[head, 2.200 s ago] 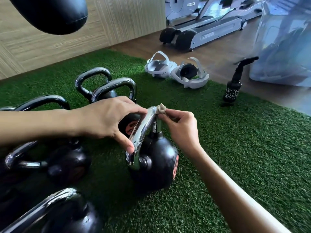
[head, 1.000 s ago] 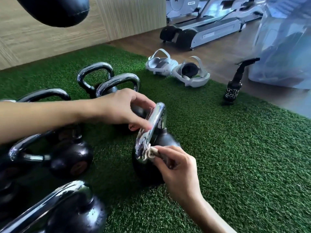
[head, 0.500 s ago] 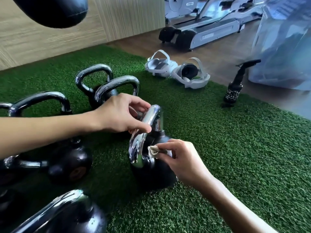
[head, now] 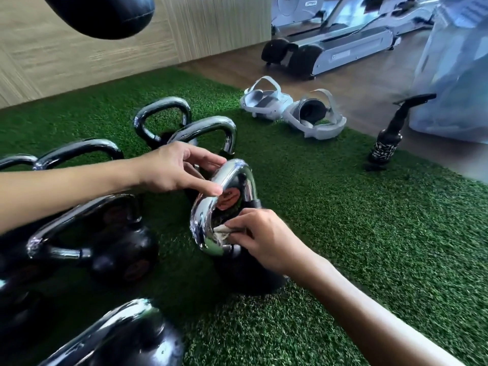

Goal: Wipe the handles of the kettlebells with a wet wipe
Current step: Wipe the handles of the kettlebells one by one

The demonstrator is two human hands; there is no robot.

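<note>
pinching wet wipe (head: 221, 231): right hand (head: 266, 240) | left hand (head: 174, 169) grip clamped on handle (head: 211, 204) | kettlebells (head: 116, 249) crowd left

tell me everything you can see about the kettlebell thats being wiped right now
The kettlebell has a round black body and a mirror-bright chrome loop handle. It stands upright on the green turf, right of the other kettlebells. The left hand pinches the handle's top; the right hand presses a crumpled whitish wet wipe against the inside of the handle's lower near end.

Head-height view, forward-down, close over turf (head: 369, 233)
</note>
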